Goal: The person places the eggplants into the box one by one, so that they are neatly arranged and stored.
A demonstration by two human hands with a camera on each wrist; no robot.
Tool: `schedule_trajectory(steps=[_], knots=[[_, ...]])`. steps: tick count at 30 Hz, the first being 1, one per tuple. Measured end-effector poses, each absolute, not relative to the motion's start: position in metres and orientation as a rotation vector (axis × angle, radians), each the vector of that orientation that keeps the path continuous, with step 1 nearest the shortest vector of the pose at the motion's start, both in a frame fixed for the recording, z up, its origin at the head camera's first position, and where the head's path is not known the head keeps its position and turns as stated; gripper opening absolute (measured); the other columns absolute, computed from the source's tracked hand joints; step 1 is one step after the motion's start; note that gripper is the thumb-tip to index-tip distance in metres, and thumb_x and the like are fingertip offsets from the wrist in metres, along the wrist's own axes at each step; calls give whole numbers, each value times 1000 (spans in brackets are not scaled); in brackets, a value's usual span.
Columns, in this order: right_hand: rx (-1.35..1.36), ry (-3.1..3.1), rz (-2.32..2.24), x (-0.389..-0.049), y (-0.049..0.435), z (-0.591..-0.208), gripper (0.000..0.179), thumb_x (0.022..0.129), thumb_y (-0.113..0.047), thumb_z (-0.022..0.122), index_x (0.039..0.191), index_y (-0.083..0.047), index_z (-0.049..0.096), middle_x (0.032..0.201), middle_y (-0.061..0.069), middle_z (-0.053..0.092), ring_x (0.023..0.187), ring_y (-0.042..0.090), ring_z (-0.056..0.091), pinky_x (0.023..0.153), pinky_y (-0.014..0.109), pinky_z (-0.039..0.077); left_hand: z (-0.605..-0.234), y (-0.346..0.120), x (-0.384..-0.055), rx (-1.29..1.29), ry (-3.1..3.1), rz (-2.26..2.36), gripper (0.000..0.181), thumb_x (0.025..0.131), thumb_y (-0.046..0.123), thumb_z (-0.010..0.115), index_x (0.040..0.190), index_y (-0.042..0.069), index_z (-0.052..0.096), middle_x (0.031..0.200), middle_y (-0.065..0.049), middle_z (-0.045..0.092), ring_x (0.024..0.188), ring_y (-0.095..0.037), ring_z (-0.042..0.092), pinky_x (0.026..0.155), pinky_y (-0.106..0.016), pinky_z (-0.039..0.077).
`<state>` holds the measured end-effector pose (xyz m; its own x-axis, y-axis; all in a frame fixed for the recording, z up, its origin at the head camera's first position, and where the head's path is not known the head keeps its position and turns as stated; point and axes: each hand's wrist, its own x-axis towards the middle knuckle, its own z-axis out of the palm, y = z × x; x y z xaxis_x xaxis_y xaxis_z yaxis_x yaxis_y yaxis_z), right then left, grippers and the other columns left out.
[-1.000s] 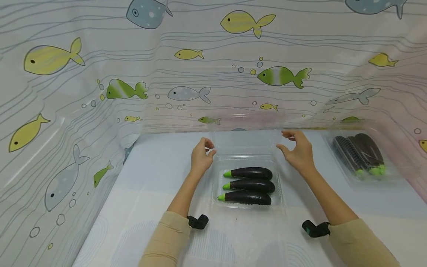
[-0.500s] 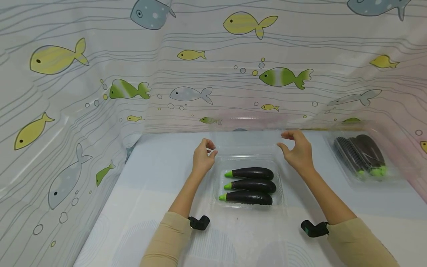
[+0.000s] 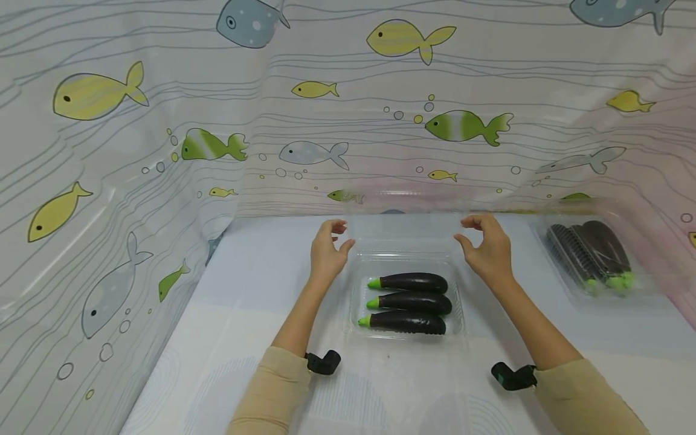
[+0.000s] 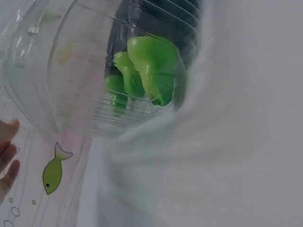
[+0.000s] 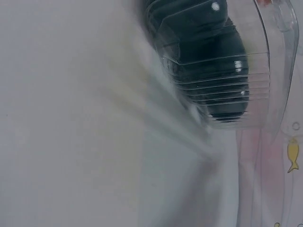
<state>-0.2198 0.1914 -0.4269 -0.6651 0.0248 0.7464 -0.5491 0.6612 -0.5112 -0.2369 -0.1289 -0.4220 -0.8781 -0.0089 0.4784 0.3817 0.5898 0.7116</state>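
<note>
A clear plastic clamshell box [image 3: 408,257] lies with its lid [image 3: 405,226] raised at the back. Three eggplants [image 3: 413,302] with green stems are laid side by side in its base, stems to the left. At the lid's left edge is my left hand [image 3: 328,254], thumb and fingers spread apart. Across from it, my right hand [image 3: 486,251] is beside the lid's right edge, with a gap between thumb and fingers. Left fingertips [image 4: 7,161] show at the border of the left wrist view, apart from the box. The right hand is out of the right wrist view.
Another clear clamshell box [image 3: 644,281] holding several eggplants [image 3: 603,248] stands at the right of the table [image 3: 261,278]. Behind the table hangs a fish-patterned sheet [image 3: 304,121], close to the raised lid.
My left hand has drawn slightly left from the lid, and its thumb and fingers have spread. The right hand has barely moved. The box and eggplants stay in place; the head view shifts a little.
</note>
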Motion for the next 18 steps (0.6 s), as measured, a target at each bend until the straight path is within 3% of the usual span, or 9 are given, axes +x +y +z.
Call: schedule_trajectory(steps=[18], knots=[[368, -2118, 931, -220, 190, -431, 38, 68, 12, 80, 100, 6, 60, 95, 17, 63, 91, 33, 59, 84, 42, 47, -400, -126, -232, -379, -2212, -1239, 39, 80, -7, 73, 115, -3, 58, 102, -14, 64, 99, -28, 60, 88, -46, 49]])
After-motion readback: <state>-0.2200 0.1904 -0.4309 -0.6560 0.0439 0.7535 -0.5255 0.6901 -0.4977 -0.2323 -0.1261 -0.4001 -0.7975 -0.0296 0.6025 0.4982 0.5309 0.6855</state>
